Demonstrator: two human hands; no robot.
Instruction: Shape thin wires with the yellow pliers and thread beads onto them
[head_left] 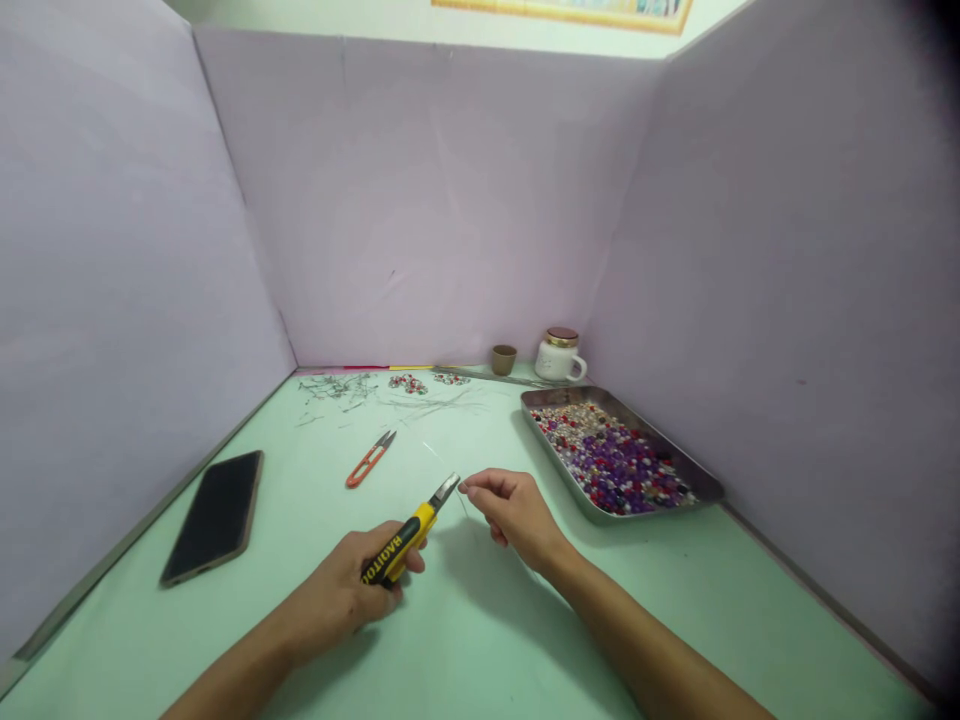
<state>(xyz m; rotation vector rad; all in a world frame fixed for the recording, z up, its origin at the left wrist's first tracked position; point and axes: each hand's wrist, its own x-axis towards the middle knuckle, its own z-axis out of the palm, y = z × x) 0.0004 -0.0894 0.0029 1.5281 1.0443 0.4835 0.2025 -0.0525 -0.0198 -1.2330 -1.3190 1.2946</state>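
My left hand (352, 590) is wrapped round the yellow and black handles of a pair of pliers (405, 540). The metal jaws point up and to the right, close to the fingertips of my right hand (517, 515). Thumb and forefinger of that hand are pinched together on a thin wire (463, 502), which runs near the plier tips. Whether the jaws grip the wire is too small to tell. Beyond the pliers lies a pair of orange-handled thread snips (370, 460), apart from both hands.
To the right stands a metal tray (559, 470) of purple, red and pale beads. A phone (214, 515) lies at left. Along the back are cut wire pieces (337, 390), beaded pieces (409, 384), a small brown cup (503, 360) and a lidded white mug (556, 360). Pale panels enclose three sides.
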